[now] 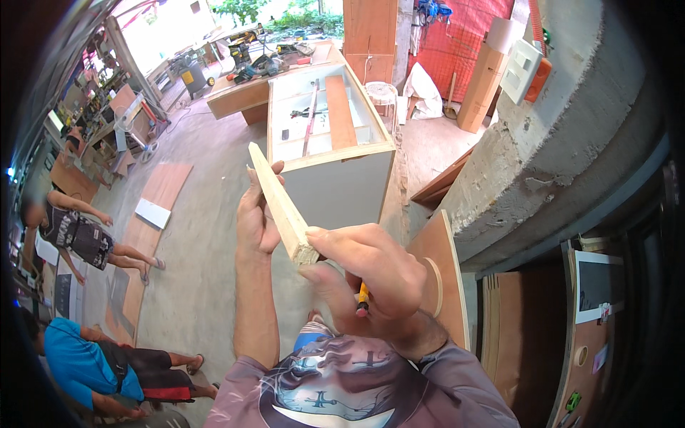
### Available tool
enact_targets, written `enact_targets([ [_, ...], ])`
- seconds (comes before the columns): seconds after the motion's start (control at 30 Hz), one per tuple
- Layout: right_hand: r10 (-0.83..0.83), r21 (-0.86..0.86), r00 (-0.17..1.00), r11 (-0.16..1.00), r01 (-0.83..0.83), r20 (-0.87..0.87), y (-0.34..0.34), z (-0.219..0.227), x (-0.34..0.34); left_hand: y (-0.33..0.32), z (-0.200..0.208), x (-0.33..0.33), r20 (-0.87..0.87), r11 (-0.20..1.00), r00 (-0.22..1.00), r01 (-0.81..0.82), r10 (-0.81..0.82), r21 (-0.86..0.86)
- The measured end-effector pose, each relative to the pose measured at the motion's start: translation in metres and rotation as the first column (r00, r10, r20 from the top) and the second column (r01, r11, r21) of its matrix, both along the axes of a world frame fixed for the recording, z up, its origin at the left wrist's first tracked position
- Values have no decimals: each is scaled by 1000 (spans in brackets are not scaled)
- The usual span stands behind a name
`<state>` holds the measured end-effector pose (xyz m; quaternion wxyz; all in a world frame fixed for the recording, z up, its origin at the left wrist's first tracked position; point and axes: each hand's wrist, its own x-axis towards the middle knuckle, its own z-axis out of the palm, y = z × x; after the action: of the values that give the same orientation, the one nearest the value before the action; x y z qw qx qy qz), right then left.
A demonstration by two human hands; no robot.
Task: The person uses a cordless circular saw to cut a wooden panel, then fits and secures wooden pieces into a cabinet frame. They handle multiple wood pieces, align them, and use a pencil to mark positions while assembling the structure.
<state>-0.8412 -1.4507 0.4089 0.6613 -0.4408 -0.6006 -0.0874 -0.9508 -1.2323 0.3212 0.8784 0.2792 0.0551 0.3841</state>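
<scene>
A pale wooden strip [280, 205] is held up in front of my chest, its rough cut end toward me and its far end pointing away. My left hand [258, 217] grips it from the left side, fingers partly behind the wood. With thumb and forefinger, my right hand [374, 267] pinches the near end. A yellow pencil [363, 296] is also tucked in the right hand's lower fingers, its pink eraser end showing. Beyond the strip stands a large wooden cabinet box [342, 187] with a grey-white side and an open top.
Inside the box lie a brown board [341, 114] and a long level-like bar [311, 118]. Power tools [267, 64] crowd the bench behind it. A concrete pillar [528, 157] and leaning panels [444, 264] flank my right. Two people [78, 232] are at the left, near floor boards [164, 189].
</scene>
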Motion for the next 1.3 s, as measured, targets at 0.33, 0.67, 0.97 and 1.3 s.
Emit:
enact_targets([
  [0.33, -44, -42, 998, 998, 46, 54, 77, 7, 20, 98, 0, 34, 123, 993, 989, 94, -86, -65],
  [0.67, -106, 57, 994, 993, 107, -11, 191, 5, 14, 218, 0, 48, 226, 966, 940, 255, -256, 38],
  [0.97, -207, 58, 978, 976, 208, -38, 251, -2, 46, 281, -7, 83, 49, 977, 977, 206, -209, 58],
  [1.3, -329, -11, 941, 944, 329, -79, 283, -26, 157, 335, -36, 208, 42, 957, 958, 287, -285, -51],
])
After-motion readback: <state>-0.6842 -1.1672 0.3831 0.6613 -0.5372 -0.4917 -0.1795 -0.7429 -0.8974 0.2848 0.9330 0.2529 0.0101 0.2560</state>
